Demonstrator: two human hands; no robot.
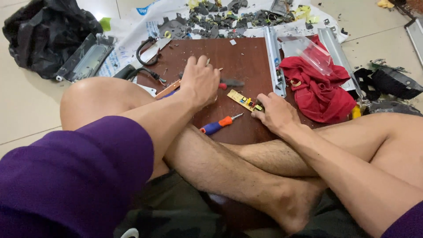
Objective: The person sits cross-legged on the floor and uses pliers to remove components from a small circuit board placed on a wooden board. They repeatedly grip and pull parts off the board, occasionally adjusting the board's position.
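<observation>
I see a brown wooden board (246,57) lying flat on a pale tiled floor (26,110). On the board lie a yellow circuit strip (243,101), a screwdriver (219,123) with a blue and orange handle, pliers (231,83) with red grips, and a metal rail (274,59) along its right edge. A red cloth (319,90) spills over the board's right side, a clear plastic piece (315,53) on top of it. Beyond the far edge, white paper (141,22) carries a heap of dark broken scraps (229,17). A black bag (42,35) sits on the floor at far left, a grey tray (86,57) just beside it.
</observation>
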